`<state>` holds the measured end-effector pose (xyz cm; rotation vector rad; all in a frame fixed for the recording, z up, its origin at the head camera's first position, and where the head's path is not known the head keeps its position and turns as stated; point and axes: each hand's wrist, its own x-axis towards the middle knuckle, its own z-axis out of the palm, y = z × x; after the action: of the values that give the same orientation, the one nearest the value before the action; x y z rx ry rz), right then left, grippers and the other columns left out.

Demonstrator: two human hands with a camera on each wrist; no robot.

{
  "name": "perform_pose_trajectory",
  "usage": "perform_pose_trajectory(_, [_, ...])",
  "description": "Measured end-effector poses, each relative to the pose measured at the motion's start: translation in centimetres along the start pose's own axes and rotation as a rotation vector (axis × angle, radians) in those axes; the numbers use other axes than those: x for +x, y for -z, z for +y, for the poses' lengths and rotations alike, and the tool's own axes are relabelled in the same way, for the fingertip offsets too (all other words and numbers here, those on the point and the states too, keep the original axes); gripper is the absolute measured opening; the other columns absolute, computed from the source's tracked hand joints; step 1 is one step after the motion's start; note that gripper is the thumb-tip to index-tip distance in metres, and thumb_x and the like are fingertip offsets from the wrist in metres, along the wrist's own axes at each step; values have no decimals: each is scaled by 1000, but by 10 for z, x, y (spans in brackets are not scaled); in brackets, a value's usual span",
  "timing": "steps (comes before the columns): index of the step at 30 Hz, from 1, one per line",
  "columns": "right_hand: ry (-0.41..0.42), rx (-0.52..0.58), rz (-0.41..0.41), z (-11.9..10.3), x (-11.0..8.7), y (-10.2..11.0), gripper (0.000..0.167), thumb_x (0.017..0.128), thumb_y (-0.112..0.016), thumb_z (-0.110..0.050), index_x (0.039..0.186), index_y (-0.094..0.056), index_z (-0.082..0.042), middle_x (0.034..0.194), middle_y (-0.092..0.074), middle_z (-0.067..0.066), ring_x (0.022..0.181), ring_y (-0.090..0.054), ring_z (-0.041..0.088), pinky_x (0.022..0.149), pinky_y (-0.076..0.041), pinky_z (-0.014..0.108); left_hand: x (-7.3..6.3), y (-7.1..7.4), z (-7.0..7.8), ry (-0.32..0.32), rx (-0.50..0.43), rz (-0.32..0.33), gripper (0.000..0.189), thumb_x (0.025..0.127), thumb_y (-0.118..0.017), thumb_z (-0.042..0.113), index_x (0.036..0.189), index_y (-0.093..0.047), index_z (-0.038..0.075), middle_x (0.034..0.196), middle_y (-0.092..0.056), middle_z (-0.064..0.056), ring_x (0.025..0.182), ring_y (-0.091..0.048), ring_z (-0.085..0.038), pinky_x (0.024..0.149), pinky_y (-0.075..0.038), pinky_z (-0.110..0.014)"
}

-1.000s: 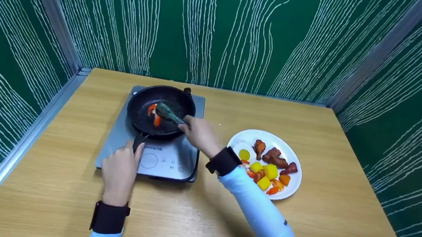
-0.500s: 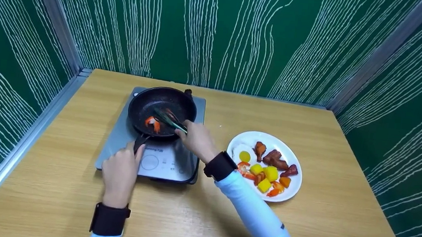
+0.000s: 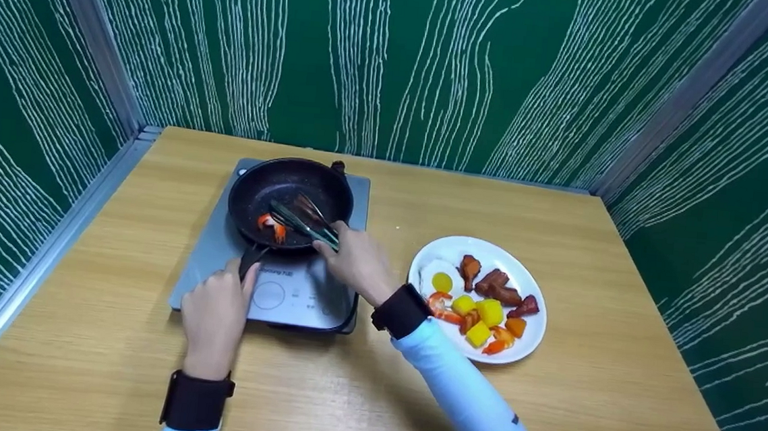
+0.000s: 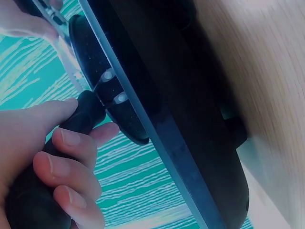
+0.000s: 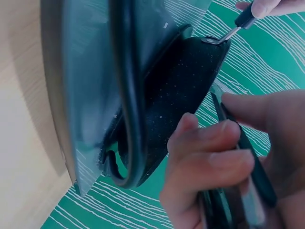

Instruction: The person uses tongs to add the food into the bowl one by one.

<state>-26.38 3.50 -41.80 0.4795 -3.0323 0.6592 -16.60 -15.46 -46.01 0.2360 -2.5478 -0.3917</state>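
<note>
In the head view, my left hand [image 3: 214, 322] grips the black handle [image 3: 251, 260] of a frying pan [image 3: 257, 186]. The left wrist view shows its fingers [image 4: 71, 167] curled round that handle. My right hand [image 3: 362, 261] holds dark green tongs [image 3: 302, 227], their two arms spread apart over the pan. An orange-and-white shrimp [image 3: 279, 232] lies in the pan's near left part, close to one tong tip. Whether that tip touches it, I cannot tell. In the right wrist view, fingers and thumb hold the tongs [image 5: 252, 157], whose tips are hidden.
Beneath the pan is a grey induction cooker [image 3: 209, 257] with a round control mark. To its right, a white oval plate [image 3: 531, 341] bears a fried egg [image 3: 442, 282], a drumstick [image 3: 469, 270], yellow cubes [image 3: 479, 334], meat and shrimp. Green walls enclose the wooden table [image 3: 596, 271].
The tongs' arms have spread apart, and their tips have shifted toward the pan's near left side. The shrimp lies slightly nearer the handle. My left hand keeps its grip.
</note>
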Motion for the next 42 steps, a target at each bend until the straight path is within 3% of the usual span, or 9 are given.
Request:
perform_pose_trajectory(10, [111, 82, 115, 12, -19, -7, 50, 100, -64, -43, 134, -61, -7, 105, -74, 10, 80, -63, 21, 64, -45, 36, 0, 2, -1, 4, -18, -23, 40, 101, -64, 36, 102, -70, -4, 65, -67, -22, 53, -65, -41, 44, -46, -49])
perform_pose_trajectory(16, [99, 117, 149, 26, -43, -3, 51, 99, -65, -45, 135, -61, -8, 99, -72, 11, 79, -64, 24, 67, -47, 41, -1, 1, -1, -17, -20, 7, 40, 101, -64, 36, 104, -71, -3, 64, -66, -22, 51, -64, -40, 42, -45, -48])
perform_pose_trajectory(21, [46, 129, 163, 43, -64, 8, 50, 98, -66, -46, 133, -63, -10, 88, -67, 5, 71, -58, 19, 63, -45, 36, -2, 0, -2, -31, -6, 36, 39, 99, -66, 35, 103, -71, -4, 64, -67, -22, 49, -64, -40, 41, -45, -48])
perform_pose_trajectory(26, [-44, 144, 144, 63, -81, 23, 51, 97, -67, -48, 132, -63, -11, 79, -61, 1, 64, -50, 16, 58, -40, 30, -2, 1, -1, -29, -9, 20, 39, 100, -67, 34, 103, -71, -4, 62, -66, -21, 48, -62, -38, 40, -43, -45])
perform_pose_trajectory(36, [-179, 33, 241, 120, -106, 54, 45, 96, -70, -40, 120, -65, -2, 80, -62, 6, 66, -56, 21, 61, -44, 36, 0, 4, 1, -2, -4, -21, 40, 101, -65, 35, 105, -71, -4, 64, -66, -20, 50, -63, -38, 42, -44, -45])
perform_pose_trajectory(39, [-218, -6, 231, 143, -116, 63, 45, 97, -67, -41, 117, -64, 0, 83, -65, 10, 68, -59, 23, 62, -46, 39, 0, 4, 2, -6, -3, -12, 40, 100, -65, 35, 105, -71, -4, 63, -66, -20, 49, -62, -38, 41, -43, -45])
perform_pose_trajectory(42, [-289, -11, 180, 164, -125, 73, 53, 100, -63, -43, 127, -61, 2, 91, -67, 16, 70, -59, 25, 61, -46, 38, 0, 3, 2, -10, -5, -6, 40, 100, -65, 35, 105, -71, -4, 63, -65, -20, 48, -62, -37, 41, -43, -45])
